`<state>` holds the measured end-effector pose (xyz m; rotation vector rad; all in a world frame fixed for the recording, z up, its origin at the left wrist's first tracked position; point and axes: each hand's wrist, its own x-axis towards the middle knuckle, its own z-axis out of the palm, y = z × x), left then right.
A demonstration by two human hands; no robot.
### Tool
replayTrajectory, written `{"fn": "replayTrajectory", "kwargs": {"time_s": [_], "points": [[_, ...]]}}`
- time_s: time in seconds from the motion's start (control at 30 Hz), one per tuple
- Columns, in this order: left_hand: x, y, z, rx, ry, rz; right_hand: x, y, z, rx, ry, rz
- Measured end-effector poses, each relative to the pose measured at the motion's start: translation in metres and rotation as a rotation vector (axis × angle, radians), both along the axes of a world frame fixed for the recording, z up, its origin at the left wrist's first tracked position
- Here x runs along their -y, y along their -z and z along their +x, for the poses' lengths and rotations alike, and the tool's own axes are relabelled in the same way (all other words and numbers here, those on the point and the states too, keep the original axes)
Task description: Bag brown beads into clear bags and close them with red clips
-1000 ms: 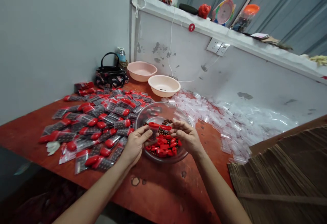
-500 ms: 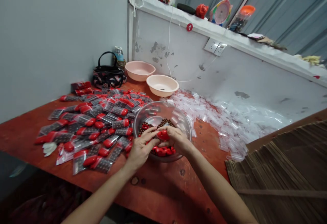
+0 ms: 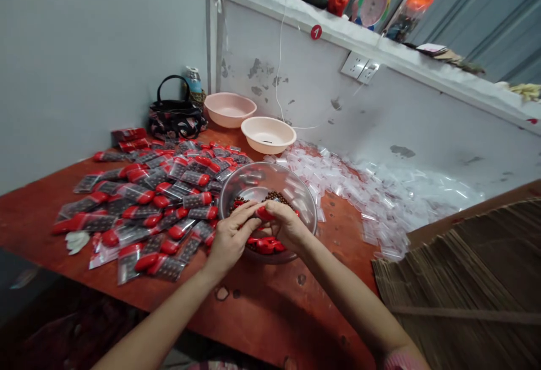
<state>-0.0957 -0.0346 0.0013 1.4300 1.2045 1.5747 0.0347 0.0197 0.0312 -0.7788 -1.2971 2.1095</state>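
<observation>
Over a clear bowl, my left hand and my right hand meet at a glossy red plastic piece. The thumb and fingers of my right hand pinch it from the right. From the left, my left hand closes its fingertips on the same piece. My fingers cover part of it, so its full shape is hidden. Below them in the bowl lie more red plastic pieces and brown beads.
Many red-and-clear packets cover the table's left side, beside a black handbag. Two plastic basins stand at the back. Clear little plastic sleeves spread along the right, near stacked cardboard.
My hands have drawn closer together, and my left fingertips now close around the red piece. The whole view has shifted slightly.
</observation>
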Motion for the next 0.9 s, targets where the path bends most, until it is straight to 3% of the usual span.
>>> {"fn": "replayTrajectory", "kwargs": {"time_s": [0.1, 0.2, 0.27, 0.4, 0.47, 0.57, 0.67, 0.77, 0.9], "points": [[-0.007, -0.001, -0.007, 0.057, -0.044, -0.050, -0.021, -0.009, 0.007, 0.147, -0.040, 0.119], [-0.013, -0.001, -0.022, 0.100, -0.153, -0.080, -0.048, -0.011, 0.023, 0.441, 0.066, 0.341], [-0.019, 0.002, -0.037, 0.088, -0.259, -0.078, -0.064, -0.004, 0.034, 0.780, 0.121, 0.540], [-0.040, 0.017, -0.079, -0.055, -0.512, -0.044, -0.083, 0.022, 0.043, 1.359, 0.093, 0.871], [-0.050, 0.025, -0.098, -0.142, -0.595, -0.032, -0.086, 0.033, 0.040, 1.492, 0.067, 0.942], [-0.056, 0.031, -0.114, -0.297, -0.672, 0.000, -0.089, 0.041, 0.029, 1.551, 0.028, 0.926], [-0.048, 0.029, -0.108, -0.400, -0.652, 0.037, -0.093, 0.047, 0.017, 1.572, 0.005, 0.912], [-0.032, 0.026, -0.084, -0.403, -0.537, 0.070, -0.096, 0.053, 0.008, 1.603, -0.003, 0.922], [-0.012, 0.038, -0.044, -0.183, -0.379, -0.047, -0.096, 0.052, 0.008, 1.675, -0.071, 0.960]]}}
